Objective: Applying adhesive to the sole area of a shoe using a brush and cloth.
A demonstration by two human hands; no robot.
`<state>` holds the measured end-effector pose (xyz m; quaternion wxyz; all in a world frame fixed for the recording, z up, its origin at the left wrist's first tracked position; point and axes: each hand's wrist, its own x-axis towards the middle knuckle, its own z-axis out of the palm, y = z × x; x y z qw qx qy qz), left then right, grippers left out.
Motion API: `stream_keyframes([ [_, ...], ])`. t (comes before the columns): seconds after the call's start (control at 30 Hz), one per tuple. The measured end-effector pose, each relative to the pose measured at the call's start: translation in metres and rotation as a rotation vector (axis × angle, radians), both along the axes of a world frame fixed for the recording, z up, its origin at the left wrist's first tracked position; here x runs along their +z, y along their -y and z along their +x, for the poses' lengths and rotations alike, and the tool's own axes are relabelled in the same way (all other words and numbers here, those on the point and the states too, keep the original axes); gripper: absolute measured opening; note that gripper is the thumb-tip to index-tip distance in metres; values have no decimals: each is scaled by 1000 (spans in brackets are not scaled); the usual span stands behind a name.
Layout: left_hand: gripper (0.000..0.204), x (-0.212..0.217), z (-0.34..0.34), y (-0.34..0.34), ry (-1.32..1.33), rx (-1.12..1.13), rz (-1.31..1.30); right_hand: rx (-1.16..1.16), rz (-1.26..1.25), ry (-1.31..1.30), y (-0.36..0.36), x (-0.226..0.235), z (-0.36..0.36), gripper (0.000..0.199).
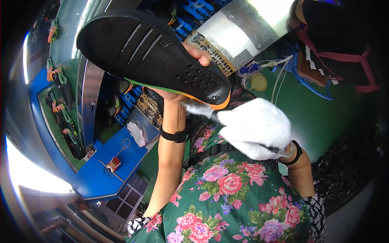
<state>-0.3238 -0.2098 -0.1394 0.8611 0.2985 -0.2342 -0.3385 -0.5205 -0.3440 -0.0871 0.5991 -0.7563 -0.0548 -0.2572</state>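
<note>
We're watching the left hand [168, 94], bare, grasping the black shoe sole [150, 54] from behind, with fingertips showing over its upper edge and the palm showing under its lower one. The sole is filling the upper left to the centre of the frame, its long axis sloping down from the broad rounded end at upper left to the narrower, hole-dotted end near the centre. That's the relation we're weighing: the dotted end, with its orange rim [221, 106], is pointing toward the right hand [257, 130], which is sitting just below and right of it in a white glove. So the right hand is being nearer that tip, while the left is gripping mid-length. A blurred grey thing [197, 108] is showing between glove and sole; we're unable to tell whether the gloved fingers are clenching it or whether it's touching the rim.
</note>
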Motion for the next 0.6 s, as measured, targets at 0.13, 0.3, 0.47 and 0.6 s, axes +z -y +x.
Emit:
stream_keyframes([
  [0.13,86,6,2,4,-48,-52,-74,-122,-81,-104,12,7,-3,20],
  [0.3,74,12,3,5,98,-27,-7,-116,-149,-77,9,4,-8,21],
  [0.47,62,16,2,8,139,-1,-7,-116,-150,-81,11,2,-10,25],
  [0.6,57,16,3,7,153,-43,8,-67,-87,-70,7,5,-10,21],
])
